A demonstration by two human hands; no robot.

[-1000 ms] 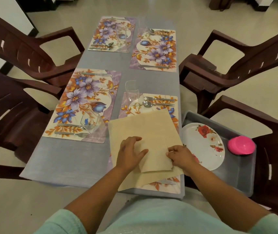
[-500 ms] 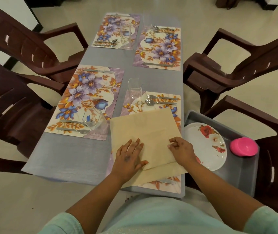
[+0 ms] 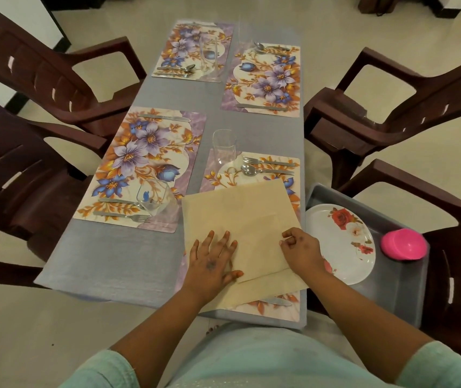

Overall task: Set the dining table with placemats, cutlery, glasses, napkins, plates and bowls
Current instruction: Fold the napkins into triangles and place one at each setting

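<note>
My left hand (image 3: 212,264): flat on the beige napkin (image 3: 240,219), fingers straight and spread, pressing its near-left part down
My right hand (image 3: 300,250): fingers curled, pinching the right edge of the napkin's folded-over top layer
Napkin: partly folded, lying over the nearest right placemat (image 3: 268,309) so that only the mat's far end and near strip show
Cutlery on that mat: a fork (image 3: 268,161) and a spoon (image 3: 263,170) side by side at the far end; a knife (image 3: 278,301) peeks out from under the napkin's near edge
Glass by that mat: a clear tumbler (image 3: 223,147) upright at the mat's far-left corner
Near-left placemat (image 3: 142,166): floral, with a knife at its far end, a fork and another piece of cutlery at its near end, and a glass (image 3: 155,200) on its near-right corner
Far placemats: two more floral mats (image 3: 263,79) further along the surface (image 3: 106,256), each with cutlery; a glass stands on the far-left one
Tray (image 3: 400,292): grey, just beside the surface on my right, resting on a chair
In the tray: a white plate (image 3: 338,242) with red roses and a pink bowl (image 3: 403,245) turned upside down, close to each other
Chairs: dark brown plastic armchairs (image 3: 27,79) on both long sides
</note>
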